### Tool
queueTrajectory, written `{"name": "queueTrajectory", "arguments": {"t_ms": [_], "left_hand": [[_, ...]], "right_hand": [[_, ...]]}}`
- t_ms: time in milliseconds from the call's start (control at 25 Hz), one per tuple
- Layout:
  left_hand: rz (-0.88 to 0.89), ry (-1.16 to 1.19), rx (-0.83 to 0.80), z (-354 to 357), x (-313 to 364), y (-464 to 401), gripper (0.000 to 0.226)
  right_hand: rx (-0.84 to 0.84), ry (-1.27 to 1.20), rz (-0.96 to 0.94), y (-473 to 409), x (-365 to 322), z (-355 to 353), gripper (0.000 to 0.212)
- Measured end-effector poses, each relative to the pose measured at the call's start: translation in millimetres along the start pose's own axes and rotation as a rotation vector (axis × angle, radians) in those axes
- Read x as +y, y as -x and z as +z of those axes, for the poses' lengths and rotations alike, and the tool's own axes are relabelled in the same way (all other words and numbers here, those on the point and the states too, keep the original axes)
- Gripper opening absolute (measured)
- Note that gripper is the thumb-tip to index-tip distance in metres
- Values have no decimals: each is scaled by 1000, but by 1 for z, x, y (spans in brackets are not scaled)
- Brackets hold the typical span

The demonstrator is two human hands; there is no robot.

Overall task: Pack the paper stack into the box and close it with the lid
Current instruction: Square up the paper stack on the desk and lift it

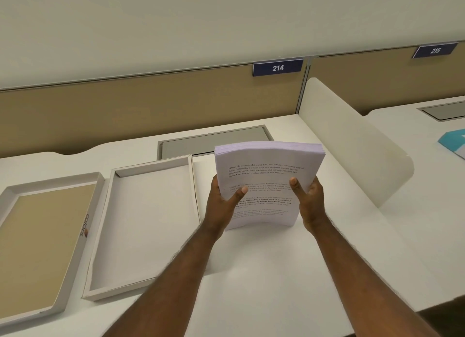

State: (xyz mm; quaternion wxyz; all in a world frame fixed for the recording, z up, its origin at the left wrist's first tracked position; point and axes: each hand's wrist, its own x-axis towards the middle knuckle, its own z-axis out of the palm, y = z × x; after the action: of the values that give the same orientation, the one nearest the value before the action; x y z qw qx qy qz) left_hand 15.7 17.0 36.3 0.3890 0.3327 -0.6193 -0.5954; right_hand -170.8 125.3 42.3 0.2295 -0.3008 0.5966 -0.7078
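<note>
- Head view: paper stack (266, 183) held upright on its bottom edge, that edge on or just above the white tabletop (251, 299), can't tell if it touches.
- Stack bows a bit, top edge curling away from the camera, printed text faces the camera.
- Left hand (221, 206) clamps the stack's left edge, thumb pressed on the front page, fingers wrapped behind and hidden.
- Right hand (310, 203) clamps the right edge the same way, thumb on the front, fingers behind the sheets, out of sight.
- Both hands closed on the stack, roughly mid-height on it, palms facing each other.
- Both forearms reach in from the bottom of the frame, angled up and forward, bare, left crossing over the near right corner of the box.
- Box (151, 284), open white tray, lies flat on the tabletop just left of the stack, nothing inside.
- Lid (83, 221) lies further left, just beside the box, inside up, tan inner face, printed wording on its right wall.
- Grey recessed panel (214, 141) in the tabletop behind the stack.
- Cream divider (352, 148) to the right, blue tags 214 (277, 67) and 215 (434, 50) on the back partition.
</note>
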Motion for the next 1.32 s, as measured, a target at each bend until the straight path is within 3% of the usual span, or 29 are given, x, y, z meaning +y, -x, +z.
{"name": "queueTrajectory", "arguments": {"t_ms": [320,560,840,960,1320], "left_hand": [[-14,2,3,2,-1,2,55],[-33,4,-8,2,-7,1,34],[-27,-22,-18,0,-7,-5,38],[-3,-30,52,5,-4,-1,30],[43,-103,114,9,-7,1,33]], "right_hand": [[12,85,-51,-1,-1,7,70],[35,160,18,-2,9,4,54],[21,178,63,-7,13,2,42],[56,197,23,-3,12,7,39],[99,259,-3,2,15,8,37]]}}
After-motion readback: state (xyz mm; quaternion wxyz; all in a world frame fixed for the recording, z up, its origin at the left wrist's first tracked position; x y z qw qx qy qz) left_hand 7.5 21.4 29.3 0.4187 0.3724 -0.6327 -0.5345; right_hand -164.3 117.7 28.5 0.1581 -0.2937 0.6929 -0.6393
